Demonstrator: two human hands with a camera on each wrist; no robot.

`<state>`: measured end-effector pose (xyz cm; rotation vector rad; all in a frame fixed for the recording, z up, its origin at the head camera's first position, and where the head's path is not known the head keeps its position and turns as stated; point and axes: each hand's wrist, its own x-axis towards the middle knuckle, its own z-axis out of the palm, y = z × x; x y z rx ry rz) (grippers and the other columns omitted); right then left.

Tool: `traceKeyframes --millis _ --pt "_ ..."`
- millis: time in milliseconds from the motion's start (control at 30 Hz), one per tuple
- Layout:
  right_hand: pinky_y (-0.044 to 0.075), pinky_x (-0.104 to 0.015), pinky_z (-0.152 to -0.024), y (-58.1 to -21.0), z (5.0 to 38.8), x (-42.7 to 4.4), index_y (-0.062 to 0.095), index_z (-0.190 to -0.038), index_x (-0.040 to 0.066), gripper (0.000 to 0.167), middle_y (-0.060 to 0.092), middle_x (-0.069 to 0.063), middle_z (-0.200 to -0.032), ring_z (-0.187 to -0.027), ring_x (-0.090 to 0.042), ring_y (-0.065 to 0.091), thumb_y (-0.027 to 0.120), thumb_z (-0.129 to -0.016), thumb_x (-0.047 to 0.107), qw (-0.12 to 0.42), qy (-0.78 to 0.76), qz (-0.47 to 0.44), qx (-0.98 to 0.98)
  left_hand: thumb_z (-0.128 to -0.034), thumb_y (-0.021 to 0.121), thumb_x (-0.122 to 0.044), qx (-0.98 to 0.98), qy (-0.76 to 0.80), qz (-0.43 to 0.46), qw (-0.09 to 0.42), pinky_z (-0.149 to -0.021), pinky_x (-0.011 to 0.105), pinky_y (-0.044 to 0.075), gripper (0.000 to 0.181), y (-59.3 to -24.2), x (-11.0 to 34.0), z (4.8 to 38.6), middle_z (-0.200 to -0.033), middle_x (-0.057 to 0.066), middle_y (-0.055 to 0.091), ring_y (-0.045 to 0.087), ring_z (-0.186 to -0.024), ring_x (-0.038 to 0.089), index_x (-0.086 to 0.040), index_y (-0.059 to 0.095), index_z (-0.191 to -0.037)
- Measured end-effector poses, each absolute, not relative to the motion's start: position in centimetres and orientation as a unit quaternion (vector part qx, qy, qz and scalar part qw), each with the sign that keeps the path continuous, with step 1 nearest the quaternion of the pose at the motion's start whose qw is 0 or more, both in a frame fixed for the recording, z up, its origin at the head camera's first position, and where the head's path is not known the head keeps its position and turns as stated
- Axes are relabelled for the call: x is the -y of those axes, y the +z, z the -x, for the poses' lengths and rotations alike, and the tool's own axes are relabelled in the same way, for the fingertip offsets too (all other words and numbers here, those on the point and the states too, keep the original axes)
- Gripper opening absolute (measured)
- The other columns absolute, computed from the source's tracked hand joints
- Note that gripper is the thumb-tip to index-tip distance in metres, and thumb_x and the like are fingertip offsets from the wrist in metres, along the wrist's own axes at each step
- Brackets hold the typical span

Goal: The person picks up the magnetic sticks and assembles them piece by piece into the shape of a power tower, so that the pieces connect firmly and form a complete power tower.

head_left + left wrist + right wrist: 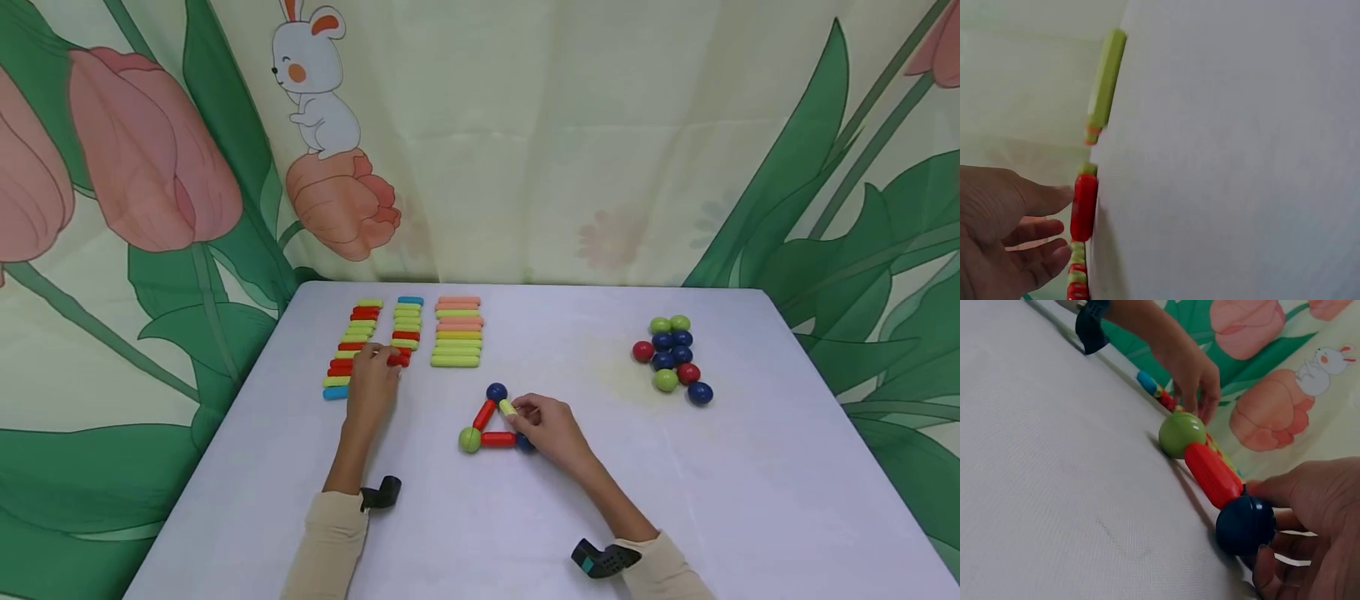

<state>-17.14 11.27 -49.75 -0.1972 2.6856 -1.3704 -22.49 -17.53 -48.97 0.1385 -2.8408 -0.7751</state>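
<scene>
My left hand (373, 382) is at the near end of the middle column of sticks, fingertips at a red stick (399, 361). In the left wrist view the thumb of my left hand (1007, 225) meets one side of the red stick (1084, 207); whether the fingers pinch it is unclear. My right hand (553, 432) pinches a yellow-green stick (507, 407) on the right side of a triangle. Two red sticks (484, 414), a green ball (469, 439) and a blue ball (497, 392) form its other parts. Another blue ball (1245, 525) is partly behind my right hand's fingers (1291, 540).
Three columns of coloured sticks lie at the back left of the white table (675, 500), the right one with pink and green sticks (456, 351). Red, green and blue balls (665, 381) sit in a group at the right. A patterned curtain (510, 167) hangs behind.
</scene>
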Motion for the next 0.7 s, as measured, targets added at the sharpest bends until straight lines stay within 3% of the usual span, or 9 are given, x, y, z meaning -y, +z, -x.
traceKeyframes --millis 133,233,400,567,700 --pt "0.049 -0.023 -0.067 -49.4 17.0 -11.8 0.063 -0.124 0.011 0.050 0.062 0.003 -0.099 -0.085 -0.011 0.056 0.080 -0.081 0.030 0.105 -0.405 0.106 -0.902 -0.0883 0.072 -0.011 0.976 -0.202 -0.025 0.075 -0.094 0.046 0.054 0.041 -49.1 18.3 23.3 -0.129 0.019 0.052 0.049 -0.122 0.034 -0.007 0.062 -0.128" --pt "0.050 -0.025 -0.074 -49.1 17.1 -12.2 0.056 -0.135 0.013 0.064 0.057 0.002 -0.103 -0.093 -0.012 0.053 0.081 -0.080 0.033 0.139 -0.365 0.154 -0.908 -0.0852 0.076 -0.014 0.982 -0.174 -0.021 0.073 -0.089 0.044 0.056 0.039 -49.1 18.2 23.4 -0.121 0.019 0.056 0.053 -0.114 0.033 -0.007 0.064 -0.122" --pt "0.048 -0.029 -0.080 -49.0 17.5 -13.2 0.059 -0.134 0.018 0.053 0.056 -0.001 -0.107 -0.098 -0.014 0.051 0.076 -0.085 0.024 0.133 -0.345 0.191 -0.909 -0.0815 0.080 -0.017 0.989 -0.148 0.010 0.027 -0.084 0.042 0.057 0.034 -48.7 17.9 23.2 -0.110 0.016 0.063 0.058 -0.103 0.031 -0.006 0.066 -0.111" --pt "0.047 -0.027 -0.080 -49.3 18.1 -13.9 0.064 -0.129 0.023 0.040 0.055 -0.001 -0.106 -0.094 -0.014 0.050 0.070 -0.090 0.017 0.105 -0.359 0.147 -0.916 -0.0871 0.074 -0.016 0.969 -0.236 0.044 -0.056 -0.090 0.039 0.056 0.031 -48.1 16.9 23.0 -0.107 0.010 0.065 0.058 -0.100 0.024 -0.006 0.067 -0.116" --pt "0.045 -0.025 -0.074 -49.6 18.3 -14.3 0.063 -0.129 0.024 0.039 0.053 -0.002 -0.103 -0.089 -0.015 0.049 0.068 -0.092 0.016 0.088 -0.369 0.130 -0.916 -0.0924 0.068 -0.017 0.929 -0.354 0.086 -0.065 -0.084 0.034 0.057 0.027 -47.9 15.1 22.7 -0.106 0.006 0.066 0.061 -0.096 0.020 -0.007 0.063 -0.117"
